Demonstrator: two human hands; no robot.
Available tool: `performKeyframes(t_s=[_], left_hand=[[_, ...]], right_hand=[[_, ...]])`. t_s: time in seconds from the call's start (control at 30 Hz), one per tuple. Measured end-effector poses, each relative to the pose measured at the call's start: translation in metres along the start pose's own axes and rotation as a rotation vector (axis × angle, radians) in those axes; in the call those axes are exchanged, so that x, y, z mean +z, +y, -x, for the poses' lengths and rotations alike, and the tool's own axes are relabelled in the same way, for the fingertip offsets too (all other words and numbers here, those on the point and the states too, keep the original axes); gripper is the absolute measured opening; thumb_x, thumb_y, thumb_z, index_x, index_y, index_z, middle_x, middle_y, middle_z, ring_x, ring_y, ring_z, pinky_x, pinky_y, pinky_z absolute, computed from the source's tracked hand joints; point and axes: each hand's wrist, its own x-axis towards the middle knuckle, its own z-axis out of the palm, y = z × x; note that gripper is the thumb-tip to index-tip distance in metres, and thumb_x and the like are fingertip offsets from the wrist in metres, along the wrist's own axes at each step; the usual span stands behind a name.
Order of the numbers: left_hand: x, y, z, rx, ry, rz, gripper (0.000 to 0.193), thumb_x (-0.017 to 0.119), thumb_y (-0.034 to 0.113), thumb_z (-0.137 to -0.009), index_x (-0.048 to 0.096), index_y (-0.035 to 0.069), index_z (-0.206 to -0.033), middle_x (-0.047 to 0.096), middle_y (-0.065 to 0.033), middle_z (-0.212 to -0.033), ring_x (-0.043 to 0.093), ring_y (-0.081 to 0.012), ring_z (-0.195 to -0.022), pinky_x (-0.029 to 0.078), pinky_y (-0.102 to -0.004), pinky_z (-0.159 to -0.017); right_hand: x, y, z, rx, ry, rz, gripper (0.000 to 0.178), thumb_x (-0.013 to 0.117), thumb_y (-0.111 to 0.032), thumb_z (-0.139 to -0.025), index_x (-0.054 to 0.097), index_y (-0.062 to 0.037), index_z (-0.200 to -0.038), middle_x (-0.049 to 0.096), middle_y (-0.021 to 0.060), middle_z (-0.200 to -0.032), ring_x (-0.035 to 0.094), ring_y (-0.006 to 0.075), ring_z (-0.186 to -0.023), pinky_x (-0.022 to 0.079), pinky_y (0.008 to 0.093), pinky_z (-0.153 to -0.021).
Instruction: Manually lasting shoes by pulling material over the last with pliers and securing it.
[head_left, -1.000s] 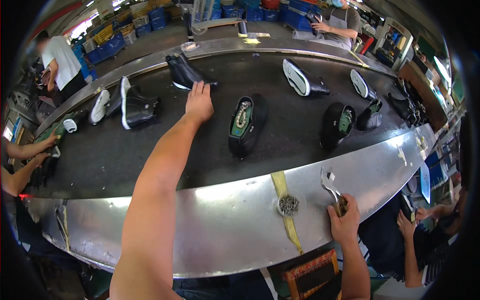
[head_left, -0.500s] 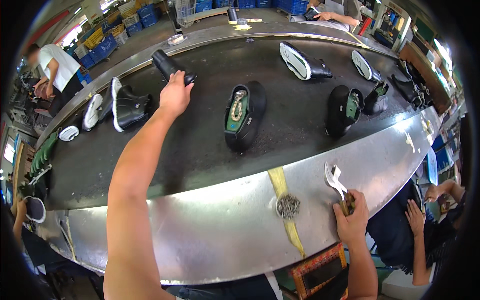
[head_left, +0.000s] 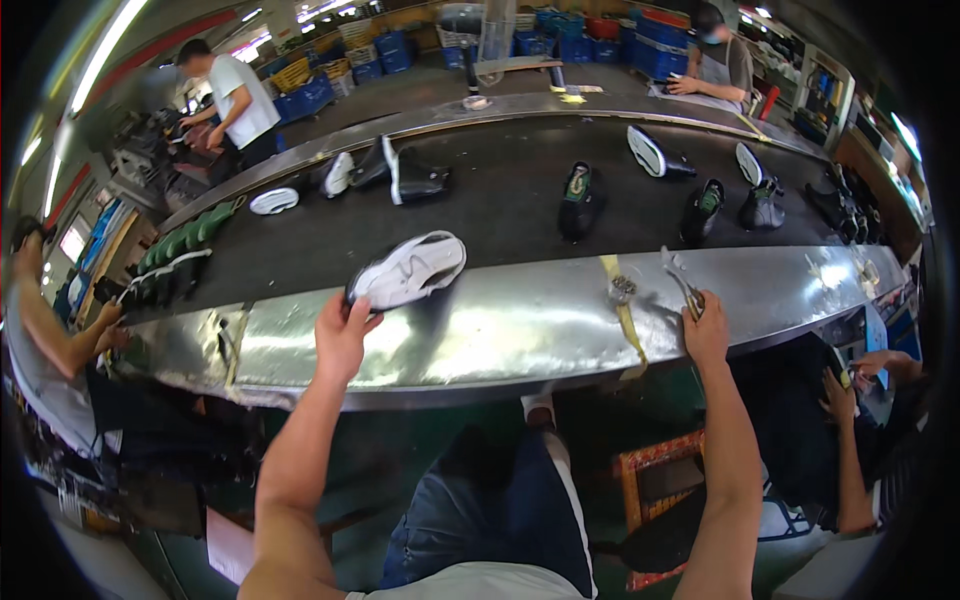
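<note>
Well forward, left hand [head_left: 341,336] extended, gripping white-soled shoe [head_left: 412,272]

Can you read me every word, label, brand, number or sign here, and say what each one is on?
No words or numbers can be read.
Held shoe's white sole: a grey squiggle, too blurred to read.
Black boot beyond it: any mark on its side is too small.
</note>
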Motion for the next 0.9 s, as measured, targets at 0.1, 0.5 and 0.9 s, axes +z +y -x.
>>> performKeyframes(t_s=[0.1, 0.5, 0.9], left_hand=[[-0.073, -0.005, 0.078, -0.005, 0.039, -0.082, 0.039, 0.063, 0.0, -0.094, 0.052, -0.01, -0.13, 0.064, -0.0143, -0.114, 0.065, -0.0194, -0.102, 0.057, -0.0343, -0.089], [-0.054, 0.013, 0.144, -0.057, -0.107, -0.8, 0.09, 0.072, 0.037, -0.088, 0.029, -0.013, -0.151, 0.062, -0.0308, -0.129, 0.063, -0.0361, -0.121, 0.047, -0.0394, -0.104], [0.002, -0.031, 0.403, -0.524, -1.129, -1.079, 0.101, 0.062, 0.066, -0.087, 0.032, -0.005, -0.153, 0.065, -0.0285, -0.125, 0.065, -0.0402, -0.114, 0.051, -0.0469, -0.099]], right_hand=[[-0.012, -0.028, 0.063, -0.055, 0.059, -0.099, 0.042, 0.072, -0.017, -0.088, 0.055, -0.002, -0.124, 0.063, 0.0209, -0.114, 0.062, 0.0408, -0.105, 0.049, 0.0467, -0.091], [-0.071, -0.159, 0.431, 0.365, -0.792, -0.63, 0.04, 0.075, -0.028, -0.088, 0.063, 0.0024, -0.111, 0.066, 0.009, -0.087, 0.063, 0.0184, -0.08, 0.053, 0.0341, -0.077], [-0.079, -0.121, 0.45, 0.825, -0.78, -0.878, 0.02, 0.065, -0.02, -0.096, 0.06, -0.0031, -0.105, 0.059, 0.0016, -0.075, 0.053, 0.0092, -0.062, 0.045, 0.0261, -0.056]])
